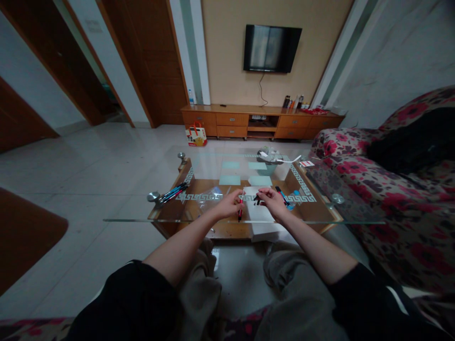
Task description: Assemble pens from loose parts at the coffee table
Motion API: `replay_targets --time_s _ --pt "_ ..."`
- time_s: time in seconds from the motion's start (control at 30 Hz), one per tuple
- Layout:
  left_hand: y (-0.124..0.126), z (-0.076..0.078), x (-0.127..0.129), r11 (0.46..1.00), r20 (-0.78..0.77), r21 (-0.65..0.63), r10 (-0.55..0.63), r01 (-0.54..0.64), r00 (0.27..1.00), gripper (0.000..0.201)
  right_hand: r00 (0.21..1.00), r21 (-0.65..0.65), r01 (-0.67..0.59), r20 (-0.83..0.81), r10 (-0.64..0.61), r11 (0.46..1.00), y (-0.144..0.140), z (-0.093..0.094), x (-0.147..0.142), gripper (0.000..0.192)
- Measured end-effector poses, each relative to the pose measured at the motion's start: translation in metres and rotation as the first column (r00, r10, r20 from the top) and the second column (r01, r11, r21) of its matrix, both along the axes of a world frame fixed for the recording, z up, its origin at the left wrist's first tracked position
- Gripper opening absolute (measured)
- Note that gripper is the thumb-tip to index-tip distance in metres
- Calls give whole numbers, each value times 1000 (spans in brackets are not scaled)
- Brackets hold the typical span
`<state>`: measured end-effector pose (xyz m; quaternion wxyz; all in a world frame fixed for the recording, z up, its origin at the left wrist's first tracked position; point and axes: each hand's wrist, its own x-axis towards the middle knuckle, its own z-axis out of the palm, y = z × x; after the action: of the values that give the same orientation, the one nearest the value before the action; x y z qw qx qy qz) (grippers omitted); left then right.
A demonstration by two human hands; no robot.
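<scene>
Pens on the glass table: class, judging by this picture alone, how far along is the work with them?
Looks done: a bunch of pens lies together at the table's left. In hand: the left hand holds a red pen upright; the right hand pinches a small dark piece over the white paper. Left: one pen lies by the right hand.

Both forearms reach forward from black sleeves pushed up near the elbows and converge toward the middle. The left hand [231, 204] is curled, knuckles up, its fingers closed in a pinch. The right hand [272, 201] sits just beside it, fingers also bent and closed. The two hands are close together, nearly touching at the fingertips, wrists level.
</scene>
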<state>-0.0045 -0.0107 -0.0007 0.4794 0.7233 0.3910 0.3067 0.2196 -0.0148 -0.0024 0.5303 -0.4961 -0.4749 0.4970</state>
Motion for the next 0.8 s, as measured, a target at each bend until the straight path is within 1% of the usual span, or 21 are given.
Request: replay_targets --time_s 0.17,0.33,0.6,0.8 --pt "0 1 0 1000 11 -5 0 0 1000 47 993 55 116 11 -117 992 2 1 1 30" --pt "1 0 0 1000 -1 -15 8 -8 1000 47 985 68 171 22 -173 983 4 2 6 32" --pt "0 2 0 1000 -29 17 13 -12 1000 47 982 107 165 78 -174 980 3 0 6 33" --pt "-1 7 0 995 -133 95 -15 27 991 42 988 77 131 68 -136 988 1 4 5 39"
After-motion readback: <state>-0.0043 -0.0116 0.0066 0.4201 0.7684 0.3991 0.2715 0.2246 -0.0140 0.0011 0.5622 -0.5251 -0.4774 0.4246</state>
